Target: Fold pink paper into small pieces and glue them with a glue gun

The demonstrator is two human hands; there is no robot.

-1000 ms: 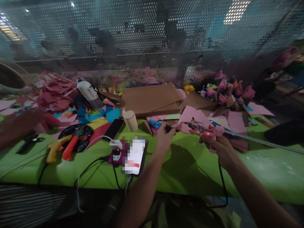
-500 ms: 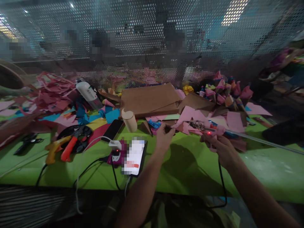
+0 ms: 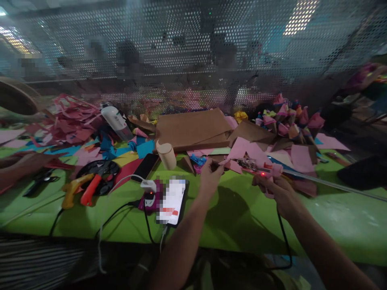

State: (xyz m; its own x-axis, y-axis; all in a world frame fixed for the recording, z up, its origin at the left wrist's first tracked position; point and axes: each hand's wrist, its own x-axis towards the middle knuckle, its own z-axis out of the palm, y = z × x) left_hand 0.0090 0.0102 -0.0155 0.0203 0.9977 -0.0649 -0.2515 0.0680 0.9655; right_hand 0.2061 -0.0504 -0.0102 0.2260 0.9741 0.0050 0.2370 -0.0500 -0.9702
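Observation:
My right hand (image 3: 276, 189) is wrapped round the handle of a pink hot glue gun (image 3: 272, 171) with a red light lit on its side. A long clear glue stick (image 3: 326, 182) runs out of its back to the right. The gun's nozzle points left, toward my left hand (image 3: 213, 171). With thumb and fingers pinched, that hand holds a small piece of pink paper (image 3: 225, 162) close to the nozzle tip. Whether nozzle and paper touch cannot be made out. A blue crumpled piece (image 3: 198, 159) lies just left of my left fingers.
A cardboard box (image 3: 193, 128), pink paper sheets (image 3: 242, 148) and a cardboard roll (image 3: 167, 156) lie ahead. To the left are phones (image 3: 173, 201), a power socket (image 3: 149, 197), cables and orange-handled tools (image 3: 90, 189). Another person's hand (image 3: 33, 163) is at far left. Paper flowers (image 3: 284, 117) stand back right.
The view has shifted slightly. My hands stay almost in place, with the glue gun turned a little. At far left, the other person's hand has come further into view, with red paper by it.

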